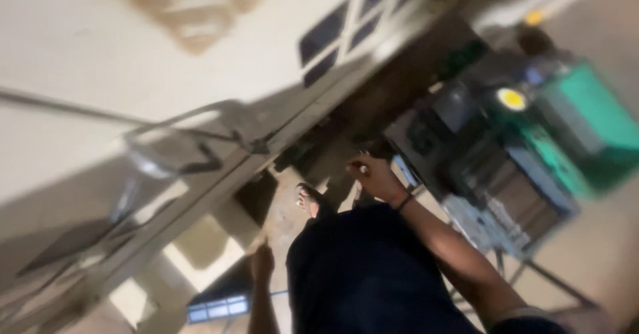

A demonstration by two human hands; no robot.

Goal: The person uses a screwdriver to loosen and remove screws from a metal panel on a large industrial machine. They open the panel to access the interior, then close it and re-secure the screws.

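My right hand [373, 174] has its fingers curled around something small and pale at the fingertips; the blur keeps me from telling what it is or which way it points. A dark band circles that wrist. The hand hovers just beside the dark, boxy machine [466, 167] on its thin metal stand, which carries one round yellow knob [512, 98] and a green panel [592, 118]. My left hand [261, 262] hangs low by my dark clothing; whether its fingers are open I cannot tell. One sandalled foot [307, 199] rests on the bare floor.
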